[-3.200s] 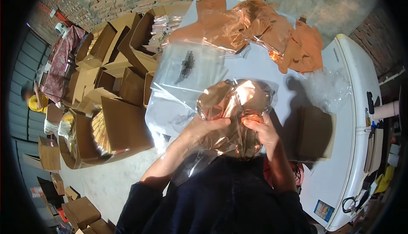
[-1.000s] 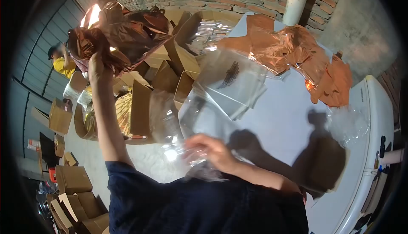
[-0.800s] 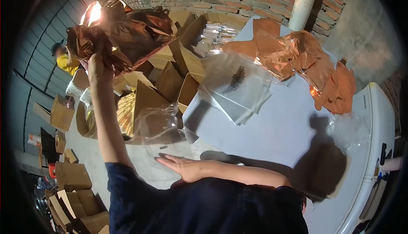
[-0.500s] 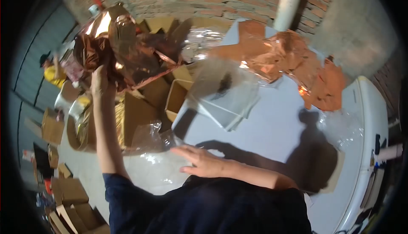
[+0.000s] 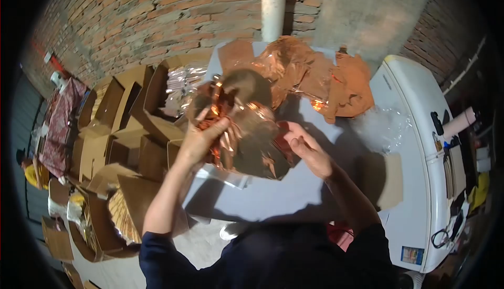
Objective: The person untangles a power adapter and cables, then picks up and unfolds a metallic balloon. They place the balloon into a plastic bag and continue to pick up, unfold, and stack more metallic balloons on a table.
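A flat, crumpled, copper-coloured foil balloon (image 5: 247, 89) is held up over the grey-topped table (image 5: 231, 200). My left hand (image 5: 202, 145) is closed around its bunched left side, thumb across the front. At the right edge of the same foil is my right hand (image 5: 310, 150), with its thumb towards me and its fingers partly hidden behind the foil. More copper foil balloons (image 5: 354, 87) lie in a loose, overlapping pile at the back of the table. Beneath the held foil, clear plastic sheets or bags (image 5: 226, 176) stick out.
Cardboard boxes (image 5: 94, 155) crowd the floor on my left, one with gold pleated foil (image 5: 123, 213). Clear crumpled plastic (image 5: 386, 126) lies on the table's right side, near a white appliance (image 5: 420, 158). A brick wall (image 5: 210, 11) and a pipe (image 5: 273, 6) stand behind. A person in yellow (image 5: 34, 173) is far left.
My left hand has brought the foil balloon from above the boxes rightward over the table. My right hand has come up to the foil's edge. The view has turned right.
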The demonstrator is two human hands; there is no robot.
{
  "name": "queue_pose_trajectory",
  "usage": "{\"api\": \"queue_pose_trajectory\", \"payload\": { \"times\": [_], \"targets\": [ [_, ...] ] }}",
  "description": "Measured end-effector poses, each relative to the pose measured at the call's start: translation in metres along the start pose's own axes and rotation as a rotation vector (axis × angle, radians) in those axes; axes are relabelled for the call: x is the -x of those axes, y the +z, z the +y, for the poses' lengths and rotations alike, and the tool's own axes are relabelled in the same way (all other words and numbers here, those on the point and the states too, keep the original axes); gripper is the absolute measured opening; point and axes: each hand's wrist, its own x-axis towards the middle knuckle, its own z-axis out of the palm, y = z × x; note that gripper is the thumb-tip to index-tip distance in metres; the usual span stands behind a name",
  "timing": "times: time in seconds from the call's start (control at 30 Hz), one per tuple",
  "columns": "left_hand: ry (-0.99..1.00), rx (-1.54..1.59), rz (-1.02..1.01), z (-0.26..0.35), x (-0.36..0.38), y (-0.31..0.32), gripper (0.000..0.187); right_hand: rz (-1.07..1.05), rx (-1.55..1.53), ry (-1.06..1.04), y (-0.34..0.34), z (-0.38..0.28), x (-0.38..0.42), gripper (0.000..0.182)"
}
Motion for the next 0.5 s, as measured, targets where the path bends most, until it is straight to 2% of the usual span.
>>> {"api": "queue_pose_trajectory", "payload": {
  "times": [0.03, 0.07, 0.13, 0.17, 0.23, 0.33, 0.37, 0.43, 0.47, 0.5],
  "targets": [
    [-0.032, -0.010, -0.061, -0.010, -0.007, 0.009, 0.024, -0.027, -0.038, 0.054, 0.000, -0.008, 0.001, 0.060],
    [-0.136, -0.011, -0.019, -0.018, -0.012, 0.021, 0.031, -0.024, -0.001, 0.109, -0.009, -0.003, 0.004, 0.057],
    [-0.228, 0.069, -0.110, -0.042, -0.026, 0.034, 0.029, -0.003, 0.084, 0.051, -0.010, 0.003, 0.003, 0.053],
    [-0.273, 0.117, -0.143, -0.053, -0.031, 0.043, 0.028, 0.022, 0.025, -0.001, -0.006, -0.002, 0.007, 0.051],
    [-0.370, 0.156, -0.142, -0.075, -0.041, 0.055, 0.024, 0.008, 0.073, 0.158, -0.025, 0.002, 0.015, 0.048],
    [-0.356, 0.131, -0.140, -0.097, -0.044, 0.070, 0.021, 0.178, 0.233, 0.170, -0.049, 0.000, 0.024, 0.037],
    [-0.361, 0.103, -0.157, -0.099, -0.048, 0.073, 0.021, 0.296, 0.476, 0.204, -0.064, 0.000, 0.024, 0.033],
    [-0.382, 0.049, -0.170, -0.108, -0.053, 0.074, 0.021, 0.383, 0.539, 0.142, -0.105, 0.002, 0.017, 0.029],
    [-0.413, 0.078, -0.170, -0.107, -0.056, 0.076, 0.021, 0.223, 0.691, 0.096, -0.136, 0.001, 0.008, 0.030],
    [-0.410, 0.118, -0.174, -0.106, -0.057, 0.079, 0.021, 0.286, 0.563, 0.099, -0.130, -0.006, 0.006, 0.032]
  ]
}}
